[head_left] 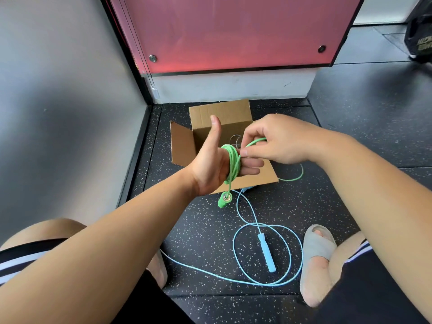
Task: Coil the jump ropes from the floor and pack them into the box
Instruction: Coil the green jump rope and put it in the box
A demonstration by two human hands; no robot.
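**Bare arms hold green rope above open box**

Two forearms reach out from the knees over a speckled black floor [203, 230]. A cardboard box [219, 112] stands open in the corner, flaps spread. On the floor just in front of it a blue jump rope [267, 253] lies in loose loops beside a grey sandal [315, 249]. The left hand [210, 167], fingers straight and thumb up, carries the green jump rope [232, 160] coiled round it above the box. The right hand [278, 141] pinches a strand. A green handle [225, 200] dangles below.
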